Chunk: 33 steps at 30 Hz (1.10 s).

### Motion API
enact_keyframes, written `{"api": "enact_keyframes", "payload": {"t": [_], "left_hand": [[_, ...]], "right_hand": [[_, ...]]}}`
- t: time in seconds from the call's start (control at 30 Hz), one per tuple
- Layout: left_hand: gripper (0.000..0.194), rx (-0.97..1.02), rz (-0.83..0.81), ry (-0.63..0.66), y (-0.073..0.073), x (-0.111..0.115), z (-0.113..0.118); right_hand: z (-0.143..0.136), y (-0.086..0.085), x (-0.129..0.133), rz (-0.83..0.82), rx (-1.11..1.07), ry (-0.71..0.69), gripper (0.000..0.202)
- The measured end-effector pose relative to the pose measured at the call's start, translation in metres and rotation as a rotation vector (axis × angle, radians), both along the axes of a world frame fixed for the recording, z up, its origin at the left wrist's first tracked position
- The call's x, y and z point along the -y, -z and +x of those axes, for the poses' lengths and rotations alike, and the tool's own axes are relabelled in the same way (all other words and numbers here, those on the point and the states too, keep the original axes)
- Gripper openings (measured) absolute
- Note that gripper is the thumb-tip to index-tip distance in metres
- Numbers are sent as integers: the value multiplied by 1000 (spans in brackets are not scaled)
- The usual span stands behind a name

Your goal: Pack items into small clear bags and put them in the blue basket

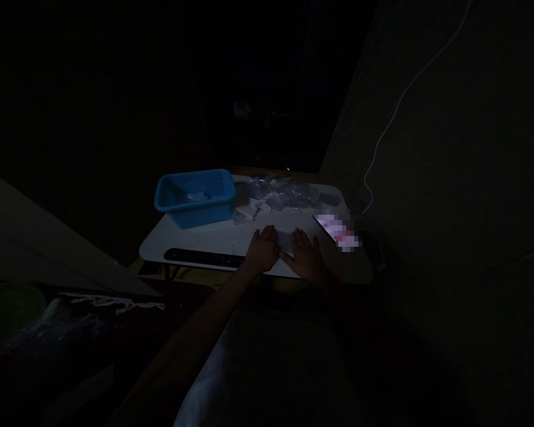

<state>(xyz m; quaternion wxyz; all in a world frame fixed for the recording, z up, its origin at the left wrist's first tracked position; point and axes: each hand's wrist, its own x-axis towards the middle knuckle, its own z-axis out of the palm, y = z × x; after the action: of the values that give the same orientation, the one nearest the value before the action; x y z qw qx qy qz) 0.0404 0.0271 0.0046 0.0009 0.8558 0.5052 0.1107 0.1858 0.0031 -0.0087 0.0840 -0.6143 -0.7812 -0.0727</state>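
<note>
Both my hands lie near the front edge of a small white table (pixel 204 236) in a very dark room. Between them is a small, pale, flat piece (pixel 285 241), perhaps clear plastic; its kind is hard to make out. My left hand (pixel 264 248) rests flat at its left side, fingers stretched forward. On the other side my right hand (pixel 305 256) also lies flat, its thumb reaching toward the left hand. Beyond the hands are a heap of crumpled clear plastic (pixel 278 193) and some small whitish packets (pixel 248 211).
A blue basin (pixel 204 214) with something pale inside stands at the table's back left. To the right lies a lit phone (pixel 336 230), its screen blurred out. A white cable (pixel 396 110) hangs along the right wall. A dark slot (pixel 202 257) runs along the table's front edge.
</note>
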Motion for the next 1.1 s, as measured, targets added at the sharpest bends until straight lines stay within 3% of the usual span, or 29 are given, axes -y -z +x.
{"api": "enact_keyframes", "payload": {"t": [0.73, 0.93, 1.1], "left_hand": [[47, 96, 22, -26, 5, -3, 0], [46, 120, 29, 18, 3, -2, 0], [46, 83, 47, 129, 0, 0, 0]], "right_hand": [[-2, -6, 3, -54, -7, 4, 69], [-1, -3, 0, -54, 0, 8, 68], [-1, -2, -1, -51, 12, 10, 69]]}}
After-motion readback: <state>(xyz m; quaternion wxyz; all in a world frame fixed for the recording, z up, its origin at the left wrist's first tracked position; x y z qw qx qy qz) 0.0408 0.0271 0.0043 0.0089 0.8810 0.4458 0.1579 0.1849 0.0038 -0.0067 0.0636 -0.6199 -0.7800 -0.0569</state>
